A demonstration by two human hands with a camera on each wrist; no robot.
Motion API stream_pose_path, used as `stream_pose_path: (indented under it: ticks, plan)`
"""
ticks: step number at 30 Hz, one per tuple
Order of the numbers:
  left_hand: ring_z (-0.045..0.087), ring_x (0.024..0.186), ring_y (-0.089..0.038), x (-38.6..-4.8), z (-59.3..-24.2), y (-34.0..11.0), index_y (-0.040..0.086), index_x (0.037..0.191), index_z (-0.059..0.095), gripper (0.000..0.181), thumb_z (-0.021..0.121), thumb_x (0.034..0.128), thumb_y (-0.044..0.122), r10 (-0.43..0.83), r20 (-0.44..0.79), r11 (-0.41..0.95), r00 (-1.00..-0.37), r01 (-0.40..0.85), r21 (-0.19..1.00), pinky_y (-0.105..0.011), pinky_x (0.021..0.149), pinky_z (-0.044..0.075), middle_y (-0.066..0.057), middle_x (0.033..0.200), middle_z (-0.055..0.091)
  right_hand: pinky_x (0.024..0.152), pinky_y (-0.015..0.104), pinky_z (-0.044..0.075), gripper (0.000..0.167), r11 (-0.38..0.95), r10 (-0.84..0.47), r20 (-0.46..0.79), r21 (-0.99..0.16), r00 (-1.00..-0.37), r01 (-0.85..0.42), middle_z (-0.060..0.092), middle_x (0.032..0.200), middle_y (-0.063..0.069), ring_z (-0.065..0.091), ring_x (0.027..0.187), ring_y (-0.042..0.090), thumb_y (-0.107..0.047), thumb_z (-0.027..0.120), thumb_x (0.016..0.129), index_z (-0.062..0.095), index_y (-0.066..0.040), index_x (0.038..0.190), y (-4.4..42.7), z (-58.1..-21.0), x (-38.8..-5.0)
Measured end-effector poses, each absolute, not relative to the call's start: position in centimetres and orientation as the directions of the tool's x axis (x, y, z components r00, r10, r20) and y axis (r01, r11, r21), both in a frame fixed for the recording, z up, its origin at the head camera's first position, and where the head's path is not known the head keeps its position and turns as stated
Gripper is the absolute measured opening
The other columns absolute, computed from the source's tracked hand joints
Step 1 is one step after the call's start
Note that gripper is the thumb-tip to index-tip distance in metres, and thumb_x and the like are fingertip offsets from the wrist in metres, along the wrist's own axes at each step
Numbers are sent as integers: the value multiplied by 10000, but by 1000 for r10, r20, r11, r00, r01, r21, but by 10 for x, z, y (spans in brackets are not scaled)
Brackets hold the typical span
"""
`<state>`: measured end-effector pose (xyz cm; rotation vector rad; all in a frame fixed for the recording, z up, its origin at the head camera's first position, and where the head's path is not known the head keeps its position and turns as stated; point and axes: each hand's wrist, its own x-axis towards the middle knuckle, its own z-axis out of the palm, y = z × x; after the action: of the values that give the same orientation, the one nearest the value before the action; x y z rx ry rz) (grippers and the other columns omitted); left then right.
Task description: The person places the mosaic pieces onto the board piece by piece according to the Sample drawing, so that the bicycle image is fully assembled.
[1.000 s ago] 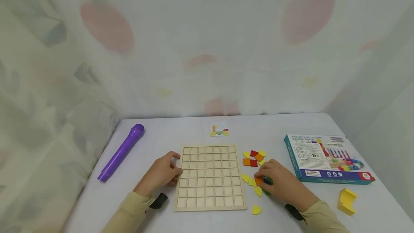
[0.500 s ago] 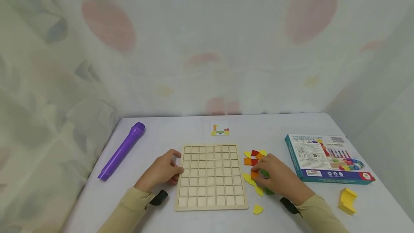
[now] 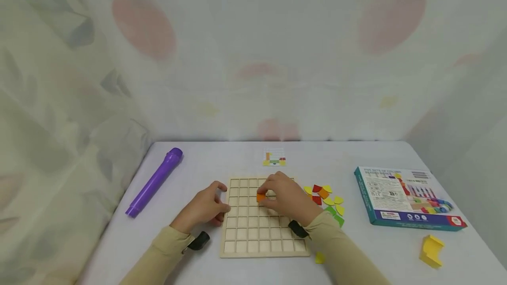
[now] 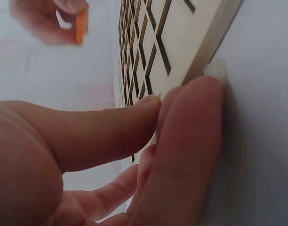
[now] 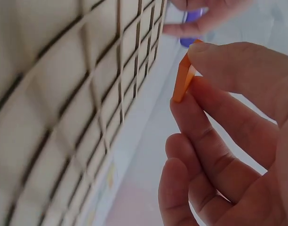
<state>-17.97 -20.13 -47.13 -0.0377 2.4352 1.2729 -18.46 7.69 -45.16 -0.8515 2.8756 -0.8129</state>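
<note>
A pale wooden grid board (image 3: 241, 234) lies on the table before me. At its left edge my left hand (image 3: 203, 208) holds the rim, thumb and fingers against it in the left wrist view. Over the upper middle cells is my right hand (image 3: 288, 196), pinching a square orange tile (image 5: 182, 77) by its edges between thumb and fingers. In the right wrist view the tile is held on edge, apart from the board's surface. Right of the board lie loose tiles: yellow quarter-rounds (image 3: 338, 199), red pieces (image 3: 317, 200), an orange one (image 3: 323, 193) and green ones (image 3: 338, 220).
A small pattern card (image 3: 274, 157) lies behind the board. To the left rests a purple microphone-shaped tube (image 3: 155, 183). A flat printed box (image 3: 409, 197) and a yellow notched block (image 3: 431, 251) lie at the right. One yellow piece (image 3: 320, 257) sits near the board's lower right corner.
My right hand has picked up an orange tile from the loose pieces and carried it left over the board. My left hand stays at the board's left edge.
</note>
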Motion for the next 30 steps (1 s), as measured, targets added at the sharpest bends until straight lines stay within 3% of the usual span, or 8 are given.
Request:
stream_pose_path:
  ticks: [10, 18, 30]
  plan:
    - [699, 642, -230, -182, -472, -197, 83, 1443, 520, 575, 809, 945, 74, 185, -345, 584, -920, -179, 791, -361, 564, 649, -137, 891, 666, 871, 299, 539, 194, 725, -496, 48, -526, -867, -444, 760, 1093, -64, 563, 1001, 128, -279, 844, 955, 844, -188, 1126, 35, -467, -198]
    - [696, 620, -220, -180, -476, -194, 94, 1435, 516, 578, 817, 942, 79, 170, -353, 588, -920, -193, 786, -353, 548, 641, -135, 886, 661, 784, 236, 520, 173, 735, -501, 57, -498, -864, -459, 762, 1049, -29, 536, 920, 113, -243, 843, 956, 851, -156, 1105, 27, -473, -196]
    - [692, 620, -220, -179, -473, -202, 82, 1435, 513, 579, 812, 939, 76, 159, -327, 594, -931, -175, 785, -349, 549, 635, -129, 872, 666, 808, 253, 540, 180, 749, -512, 65, -455, -856, -482, 731, 1045, -46, 547, 933, 117, -212, 848, 939, 844, -161, 1112, 16, -478, -199]
